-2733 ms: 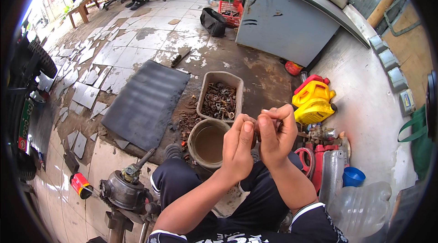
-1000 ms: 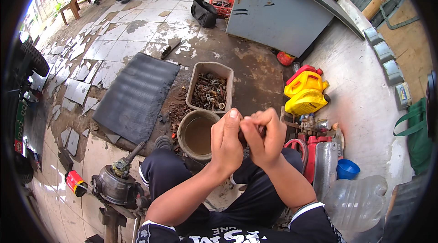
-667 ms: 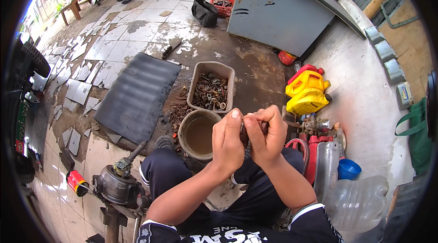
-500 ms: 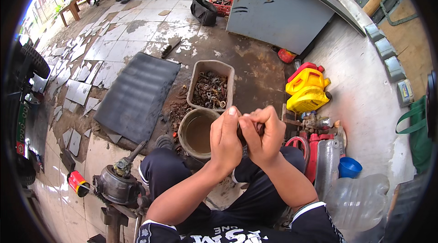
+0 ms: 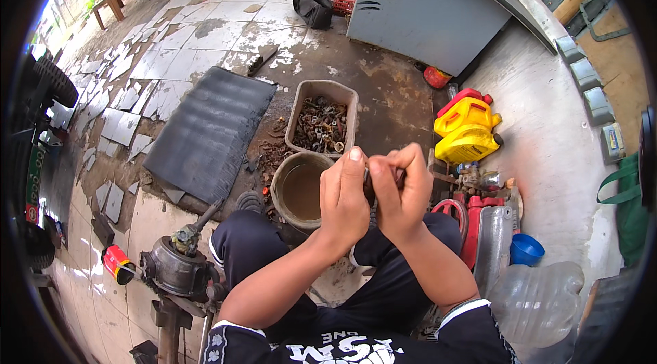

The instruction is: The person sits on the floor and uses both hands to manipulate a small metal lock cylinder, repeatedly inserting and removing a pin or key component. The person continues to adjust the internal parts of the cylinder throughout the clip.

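In front of my knees, my left hand [image 5: 345, 196] and my right hand [image 5: 405, 193] meet with curled fingers around a small dark reddish-brown part [image 5: 399, 176]. Only bits of it show between the fingers, so its exact kind stays hidden. Just left of my hands stands a round bucket [image 5: 276, 193] of murky brown liquid; my left hand overlaps its right side in the view. Beyond it sits a rectangular grey tub [image 5: 354, 118] holding many rusty nuts, bolts and other metal bits [image 5: 319, 124].
A black rubber mat [image 5: 209, 135] lies to the left, past a metal housing on a stand [image 5: 176, 271]. On the right are yellow jugs [image 5: 467, 144], a red jack [image 5: 472, 241], a blue bowl [image 5: 527, 250] and a clear plastic bottle [image 5: 537, 299]. Broken tiles [image 5: 122, 126] litter the far left.
My right fingers have shifted slightly around the small part, and both hands stay together on it. The whole view has moved a little.
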`<action>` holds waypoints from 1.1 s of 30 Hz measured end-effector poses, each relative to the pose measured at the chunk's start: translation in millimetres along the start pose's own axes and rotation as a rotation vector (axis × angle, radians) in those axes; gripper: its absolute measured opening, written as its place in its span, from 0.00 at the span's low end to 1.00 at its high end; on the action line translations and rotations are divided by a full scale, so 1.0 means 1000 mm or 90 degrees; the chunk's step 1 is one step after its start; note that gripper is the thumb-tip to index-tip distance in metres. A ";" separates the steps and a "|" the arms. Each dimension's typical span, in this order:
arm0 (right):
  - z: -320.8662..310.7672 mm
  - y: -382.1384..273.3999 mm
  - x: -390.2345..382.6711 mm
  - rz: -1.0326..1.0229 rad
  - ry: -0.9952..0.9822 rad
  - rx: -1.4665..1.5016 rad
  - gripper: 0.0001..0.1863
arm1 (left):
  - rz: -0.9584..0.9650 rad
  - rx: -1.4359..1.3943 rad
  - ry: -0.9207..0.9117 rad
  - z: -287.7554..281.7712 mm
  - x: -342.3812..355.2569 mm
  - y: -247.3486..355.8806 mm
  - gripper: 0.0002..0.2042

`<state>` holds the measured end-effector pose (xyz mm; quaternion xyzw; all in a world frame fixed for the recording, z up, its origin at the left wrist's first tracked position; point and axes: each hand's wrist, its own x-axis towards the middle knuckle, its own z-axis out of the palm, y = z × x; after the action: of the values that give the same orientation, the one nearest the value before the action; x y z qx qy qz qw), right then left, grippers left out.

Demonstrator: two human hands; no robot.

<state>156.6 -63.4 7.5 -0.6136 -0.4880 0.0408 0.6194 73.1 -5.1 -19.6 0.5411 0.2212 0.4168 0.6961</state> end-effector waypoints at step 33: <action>0.006 0.007 -0.004 0.056 0.038 0.101 0.10 | 0.126 0.152 0.021 0.001 0.003 0.017 0.20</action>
<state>154.3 -59.9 -2.3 -0.5847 -0.4370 0.0885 0.6778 69.8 -2.3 -3.1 0.6320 0.2265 0.4628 0.5788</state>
